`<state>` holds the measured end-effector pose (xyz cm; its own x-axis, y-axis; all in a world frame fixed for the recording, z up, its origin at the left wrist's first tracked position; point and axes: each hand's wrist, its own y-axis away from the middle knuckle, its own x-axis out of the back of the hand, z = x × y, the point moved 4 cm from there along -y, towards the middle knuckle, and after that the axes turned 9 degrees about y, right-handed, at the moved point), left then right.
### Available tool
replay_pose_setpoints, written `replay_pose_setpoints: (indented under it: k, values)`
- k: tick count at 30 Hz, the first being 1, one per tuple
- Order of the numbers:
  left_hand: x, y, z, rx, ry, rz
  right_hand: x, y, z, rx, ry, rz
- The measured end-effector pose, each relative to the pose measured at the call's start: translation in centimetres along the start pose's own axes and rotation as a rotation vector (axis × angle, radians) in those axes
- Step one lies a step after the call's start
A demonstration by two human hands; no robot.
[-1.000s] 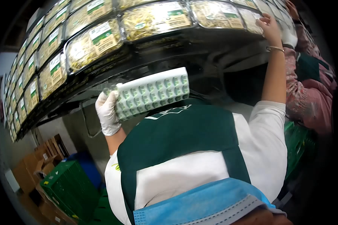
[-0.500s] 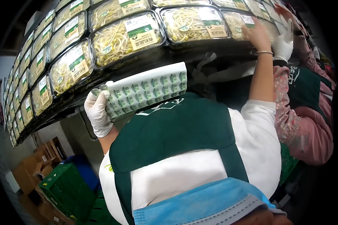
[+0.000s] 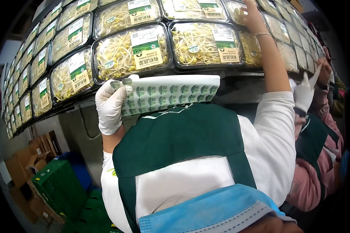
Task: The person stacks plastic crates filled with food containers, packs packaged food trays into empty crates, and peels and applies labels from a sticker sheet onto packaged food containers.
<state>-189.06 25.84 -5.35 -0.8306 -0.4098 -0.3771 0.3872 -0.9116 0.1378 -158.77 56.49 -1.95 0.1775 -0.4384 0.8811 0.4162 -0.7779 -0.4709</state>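
My left hand [image 3: 112,105], in a white glove, is closed on the upper left corner of a sheet of round green-and-white stickers [image 3: 171,93]. The sheet lies across the front of my green apron, just below the row of packs. My bare right hand [image 3: 254,17], with a bracelet at its wrist, reaches over a pack of bean sprouts [image 3: 234,9] at the top edge. Its fingers look apart and touch or hover just over the lid; the tips are partly cut off. Closer to me are two labelled sprout packs [image 3: 132,52] [image 3: 206,44].
Many more sprout packs [image 3: 72,75] stand in rows, left and right. At right, a co-worker's gloved hand [image 3: 305,93] and pink sleeve [image 3: 311,182] are beside my right arm. Green crates [image 3: 58,186] and cardboard boxes [image 3: 23,167] lie on the floor at lower left.
My right hand has moved up and away from me, to a pack farther back. The sticker sheet and left hand have shifted right. The view has turned, and the co-worker's hands sit lower.
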Motion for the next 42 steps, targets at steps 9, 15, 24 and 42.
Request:
replay_pose_setpoints:
  k: [9,15,24,42]
  values:
    - [-5.0,-2.9,2.1,-0.253,-0.513,-0.408,-0.4,-2.5,1.1,0.007,-0.616,-0.14]
    - [-7.4,-2.9,1.5,-0.186,-0.474,-0.456,12.2,4.8,-20.7,0.753,-0.588,-0.074]
    - [-7.2,-1.8,2.0,0.03,-0.286,-0.611,10.3,1.7,-16.1,0.598,-0.896,-0.17]
    - [-0.4,1.7,0.6,0.067,0.012,0.102,-9.3,-14.0,11.6,-0.054,0.409,-0.305]
